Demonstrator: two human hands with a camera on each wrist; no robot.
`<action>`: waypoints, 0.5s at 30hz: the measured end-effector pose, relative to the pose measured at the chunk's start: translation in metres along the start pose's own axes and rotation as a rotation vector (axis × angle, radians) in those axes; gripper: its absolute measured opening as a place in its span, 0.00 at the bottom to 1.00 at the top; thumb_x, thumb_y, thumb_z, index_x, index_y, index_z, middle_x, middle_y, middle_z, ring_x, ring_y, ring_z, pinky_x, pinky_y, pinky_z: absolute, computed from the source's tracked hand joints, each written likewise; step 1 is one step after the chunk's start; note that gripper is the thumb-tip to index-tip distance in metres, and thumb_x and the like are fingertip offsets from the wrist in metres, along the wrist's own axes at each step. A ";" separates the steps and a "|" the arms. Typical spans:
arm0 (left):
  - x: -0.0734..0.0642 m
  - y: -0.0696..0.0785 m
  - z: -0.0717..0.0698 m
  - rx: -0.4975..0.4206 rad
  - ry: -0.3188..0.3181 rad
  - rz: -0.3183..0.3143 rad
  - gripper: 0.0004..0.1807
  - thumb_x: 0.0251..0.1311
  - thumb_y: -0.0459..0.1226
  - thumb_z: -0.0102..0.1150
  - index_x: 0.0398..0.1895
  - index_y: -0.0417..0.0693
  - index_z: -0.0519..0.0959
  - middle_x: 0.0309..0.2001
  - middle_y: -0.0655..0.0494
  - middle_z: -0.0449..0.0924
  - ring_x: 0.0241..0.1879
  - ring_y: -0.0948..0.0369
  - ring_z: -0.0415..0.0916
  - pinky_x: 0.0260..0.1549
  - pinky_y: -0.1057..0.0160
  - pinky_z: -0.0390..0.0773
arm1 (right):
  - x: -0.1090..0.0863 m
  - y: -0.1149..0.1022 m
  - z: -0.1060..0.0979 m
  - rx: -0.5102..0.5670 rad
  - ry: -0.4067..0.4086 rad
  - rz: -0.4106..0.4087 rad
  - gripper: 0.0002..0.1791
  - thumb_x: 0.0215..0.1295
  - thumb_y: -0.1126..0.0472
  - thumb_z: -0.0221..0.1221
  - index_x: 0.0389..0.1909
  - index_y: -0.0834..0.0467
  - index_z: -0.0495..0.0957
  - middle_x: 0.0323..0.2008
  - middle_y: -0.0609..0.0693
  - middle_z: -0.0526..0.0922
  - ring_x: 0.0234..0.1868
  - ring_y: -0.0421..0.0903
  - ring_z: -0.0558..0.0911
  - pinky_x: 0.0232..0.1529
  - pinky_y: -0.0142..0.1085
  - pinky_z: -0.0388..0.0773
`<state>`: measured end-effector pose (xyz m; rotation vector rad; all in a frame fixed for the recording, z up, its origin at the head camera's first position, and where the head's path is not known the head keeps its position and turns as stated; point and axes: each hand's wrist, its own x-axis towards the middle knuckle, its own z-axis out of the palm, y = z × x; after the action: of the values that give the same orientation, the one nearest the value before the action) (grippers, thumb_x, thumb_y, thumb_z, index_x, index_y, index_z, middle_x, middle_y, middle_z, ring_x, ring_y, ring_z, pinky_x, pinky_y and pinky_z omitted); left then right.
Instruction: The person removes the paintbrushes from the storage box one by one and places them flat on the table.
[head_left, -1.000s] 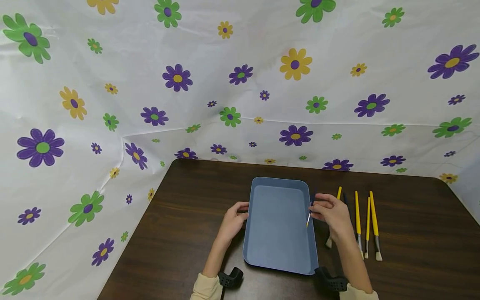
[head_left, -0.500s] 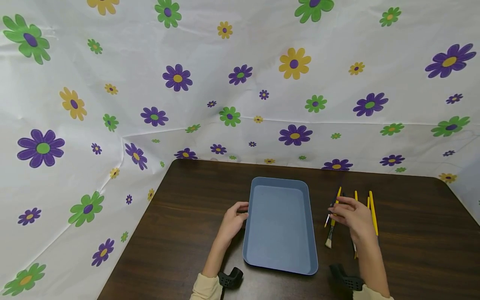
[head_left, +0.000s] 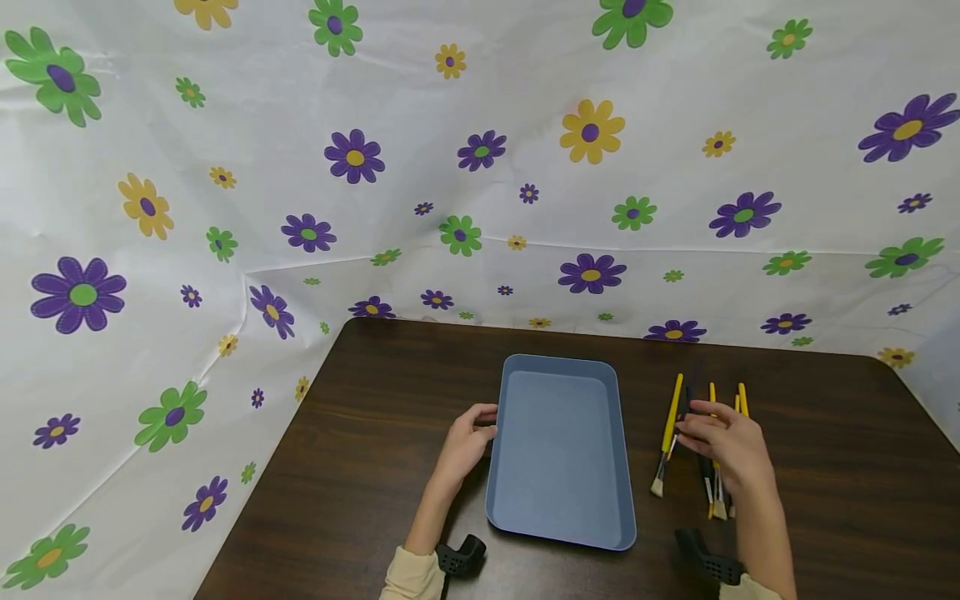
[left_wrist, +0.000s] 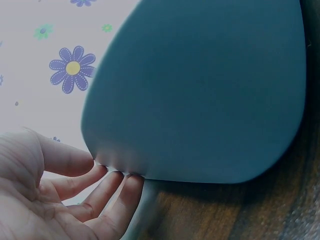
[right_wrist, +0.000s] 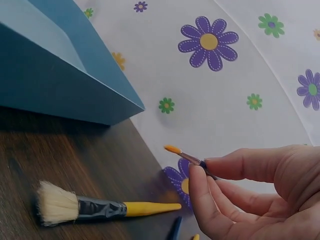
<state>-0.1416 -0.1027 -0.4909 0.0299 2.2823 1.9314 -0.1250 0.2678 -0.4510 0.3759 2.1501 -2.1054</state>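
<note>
My left hand (head_left: 462, 447) rests its fingertips and thumb against the left side of a blue-grey rectangular tray (head_left: 558, 458). In the left wrist view those fingertips touch the outer wall of the tray (left_wrist: 200, 100). My right hand (head_left: 735, 442), to the right of the tray, pinches a thin paintbrush (right_wrist: 190, 158) between thumb and fingers. This paintbrush has a dark handle, a silver ferrule and an orange-yellow tip. Below it on the table lies a wider paintbrush (right_wrist: 150, 208) with a yellow handle and pale bristles. My right hand partly hides several more brushes.
Several yellow-handled and dark paintbrushes (head_left: 710, 492) lie side by side right of the tray on the dark wooden table (head_left: 390, 392). A white flowered cloth (head_left: 420, 108) hangs behind the table and at its left.
My right hand has moved rightward from the tray's right edge to above the brushes, carrying the thin paintbrush. My left hand and the tray have stayed put.
</note>
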 end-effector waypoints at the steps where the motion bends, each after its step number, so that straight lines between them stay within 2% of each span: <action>1: 0.000 0.000 0.000 0.005 0.001 0.000 0.22 0.67 0.27 0.54 0.63 0.30 0.76 0.57 0.34 0.78 0.47 0.46 0.80 0.36 0.52 0.84 | 0.000 0.001 -0.001 -0.002 0.000 -0.003 0.32 0.75 0.74 0.52 0.73 0.81 0.51 0.33 0.40 0.84 0.36 0.34 0.86 0.40 0.31 0.85; 6: 0.001 -0.001 0.000 0.012 0.001 0.002 0.21 0.67 0.27 0.54 0.63 0.29 0.76 0.57 0.33 0.78 0.47 0.46 0.80 0.37 0.51 0.84 | -0.001 0.002 -0.009 0.006 0.020 0.013 0.34 0.74 0.74 0.53 0.74 0.80 0.50 0.32 0.39 0.84 0.35 0.34 0.86 0.40 0.31 0.84; 15: 0.002 -0.002 -0.001 -0.001 -0.005 0.013 0.22 0.65 0.27 0.55 0.62 0.30 0.77 0.55 0.36 0.78 0.44 0.52 0.81 0.36 0.55 0.84 | -0.004 0.005 -0.030 -0.045 0.059 0.028 0.34 0.76 0.71 0.54 0.73 0.82 0.50 0.34 0.40 0.80 0.34 0.33 0.85 0.39 0.31 0.84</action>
<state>-0.1434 -0.1036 -0.4934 0.0491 2.2839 1.9363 -0.1169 0.2977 -0.4535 0.4662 2.2066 -2.0525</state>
